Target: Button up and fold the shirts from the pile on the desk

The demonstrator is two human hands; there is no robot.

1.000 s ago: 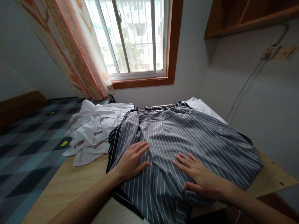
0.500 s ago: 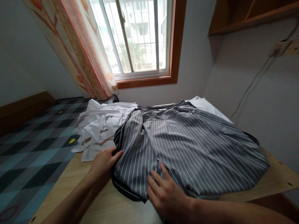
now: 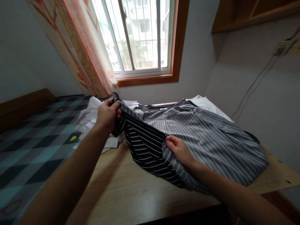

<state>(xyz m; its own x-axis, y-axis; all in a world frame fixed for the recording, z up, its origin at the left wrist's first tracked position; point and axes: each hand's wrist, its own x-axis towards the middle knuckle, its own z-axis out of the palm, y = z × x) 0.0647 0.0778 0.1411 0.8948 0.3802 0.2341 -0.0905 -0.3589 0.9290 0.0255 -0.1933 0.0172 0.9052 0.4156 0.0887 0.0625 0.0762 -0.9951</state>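
The left hand (image 3: 108, 116) is curling its fingers closed around the raised edge of the striped garment (image 3: 206, 137), above its left side. The right hand (image 3: 180, 151) is pinching the near edge between thumb and bent fingers. The garment is lying across the wooden board (image 3: 126, 187), and its dark striped underside is showing between the two hands. White cloth (image 3: 206, 104) is lying beyond it.

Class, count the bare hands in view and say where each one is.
2. The left hand grips the raised left end of the grey-and-black striped fabric garment; the right hand pinches its edge nearer the middle.
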